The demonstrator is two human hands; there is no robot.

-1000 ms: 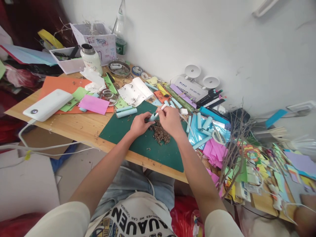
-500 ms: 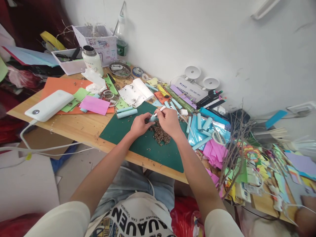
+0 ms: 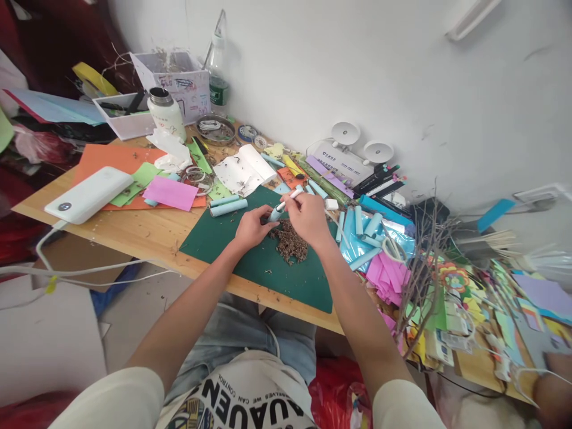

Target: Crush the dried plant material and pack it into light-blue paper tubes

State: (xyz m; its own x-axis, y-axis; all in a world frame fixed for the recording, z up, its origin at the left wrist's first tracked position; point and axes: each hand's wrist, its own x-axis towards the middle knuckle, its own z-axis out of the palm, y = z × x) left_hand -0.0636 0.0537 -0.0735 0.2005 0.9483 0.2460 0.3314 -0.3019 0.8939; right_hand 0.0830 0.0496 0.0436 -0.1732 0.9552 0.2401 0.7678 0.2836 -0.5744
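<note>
My left hand (image 3: 251,227) is closed round a light blue paper roll (image 3: 274,214), held over a green cutting mat (image 3: 223,235). My right hand (image 3: 307,217) pinches a thin white stick (image 3: 288,199) whose lower end goes into the open end of the roll. A heap of brown dried plant bits (image 3: 289,241) lies on the mat just under both hands. Two more light blue rolls (image 3: 229,205) lie at the mat's far left corner.
Several blue rolls (image 3: 364,229) and pink paper (image 3: 388,275) lie right of the mat, with bare twigs (image 3: 424,268) beyond. A white power bank (image 3: 88,193), coloured sheets (image 3: 170,192), a flask (image 3: 166,113) and boxes (image 3: 181,80) sit on the wooden table (image 3: 147,229) to the left.
Both hands have stayed over the heap; the white stick has shifted slightly in the roll. The view has drifted a little.
</note>
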